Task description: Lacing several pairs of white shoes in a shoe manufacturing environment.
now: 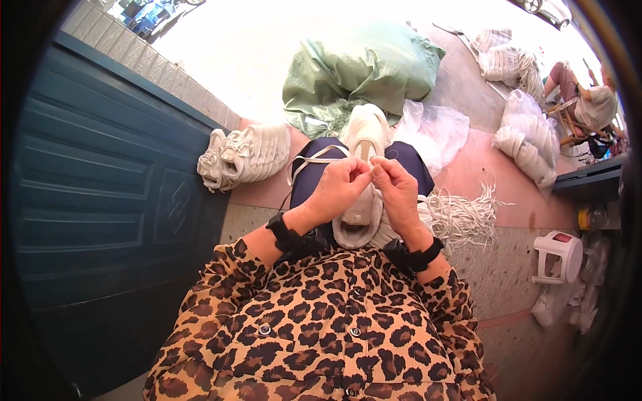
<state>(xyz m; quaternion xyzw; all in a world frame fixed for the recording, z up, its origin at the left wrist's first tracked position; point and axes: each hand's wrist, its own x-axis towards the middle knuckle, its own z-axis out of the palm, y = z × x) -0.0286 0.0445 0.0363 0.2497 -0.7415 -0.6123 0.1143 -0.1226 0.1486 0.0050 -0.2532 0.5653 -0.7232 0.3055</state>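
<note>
White shoe sits on the lap right under the grip, toe pointing away; mid-section partly covered by fingers. Left hand and right hand meet above it, thumb and fingertips pinched on each; can't make out what's between them. Lace loops out left of the grip. Right of it: lace bundle, near end hidden behind right wrist. Left: row of shoes. Beyond: green sack, contents hidden. Far right: person, cut off by lens rim.
</note>
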